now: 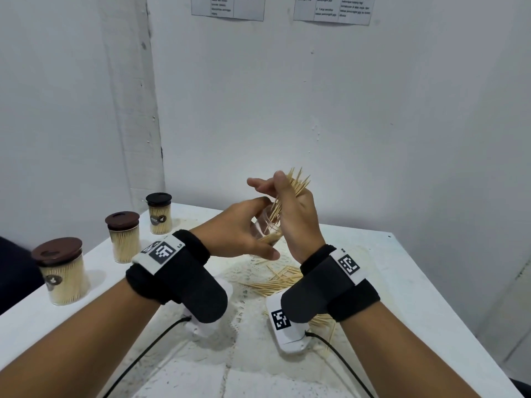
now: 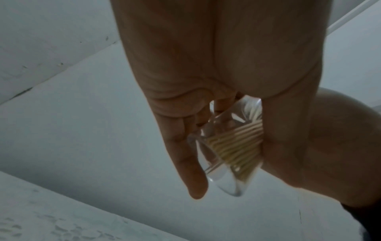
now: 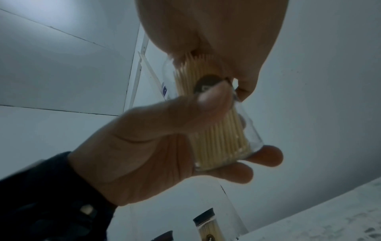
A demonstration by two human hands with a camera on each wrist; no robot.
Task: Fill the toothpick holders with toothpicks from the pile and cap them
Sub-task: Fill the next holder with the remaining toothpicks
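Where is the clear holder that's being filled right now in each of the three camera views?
Head: the clear holder sits at centre, tilted, gripped by the left hand, toothpick bundle entering from the right hand.
Left wrist: lower centre-right, below the palm.
Right wrist: centre, between thumb and fingers.
Shared landmark: the toothpicks inside the holder.
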